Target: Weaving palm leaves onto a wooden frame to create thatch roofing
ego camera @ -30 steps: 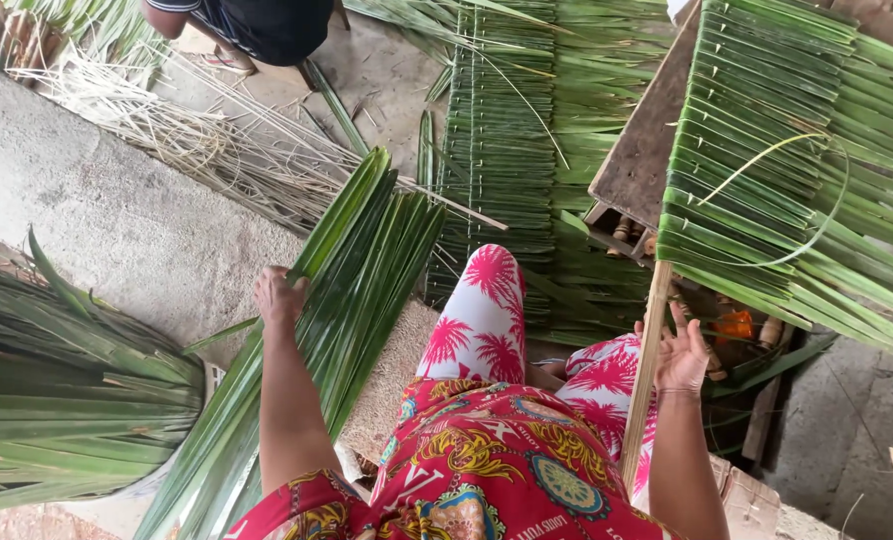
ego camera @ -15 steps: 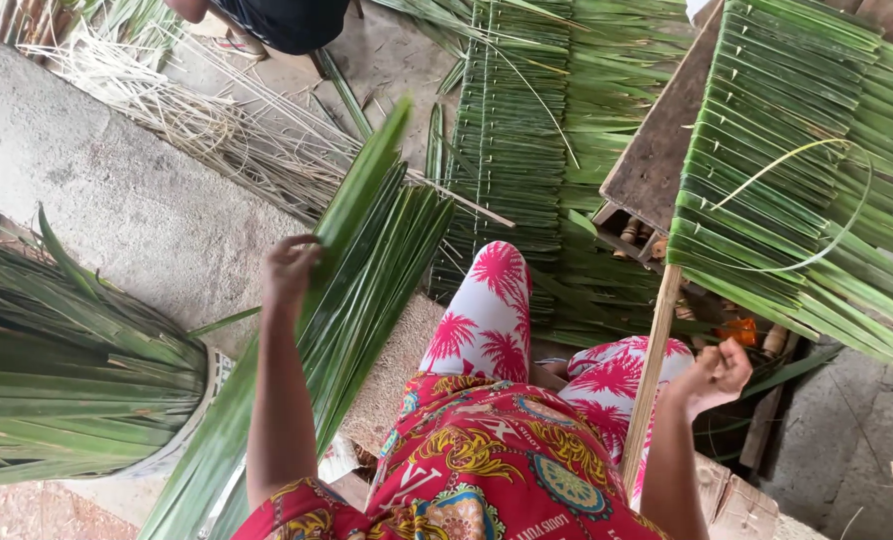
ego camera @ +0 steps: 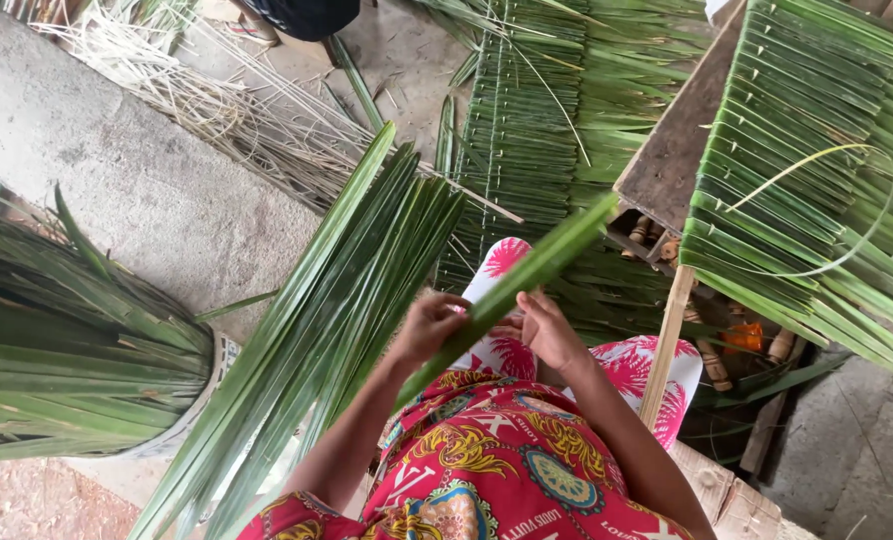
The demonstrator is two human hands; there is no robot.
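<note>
Both hands meet over my lap on one long green palm leaf (ego camera: 527, 280) that slants up to the right. My left hand (ego camera: 429, 326) grips its lower part. My right hand (ego camera: 549, 330) closes on it a little higher. To my left a loose bundle of long palm leaves (ego camera: 337, 300) leans across the concrete floor. On the right a partly stitched panel of folded leaves (ego camera: 807, 170) hangs on a bamboo stick (ego camera: 667, 345) over a wooden bench (ego camera: 677, 150).
A thick bunch of leaves (ego camera: 67, 370) stands in a container at the left. Finished leaf panels (ego camera: 517, 130) lie on the floor ahead, with pale leaf ribs (ego camera: 217, 110) strewn nearby. Another person (ego camera: 302, 15) sits at the top edge.
My left hand has pulled one leaf out of the bundle and brought it over my lap. My right hand has left the bamboo stick and taken hold of that leaf.
</note>
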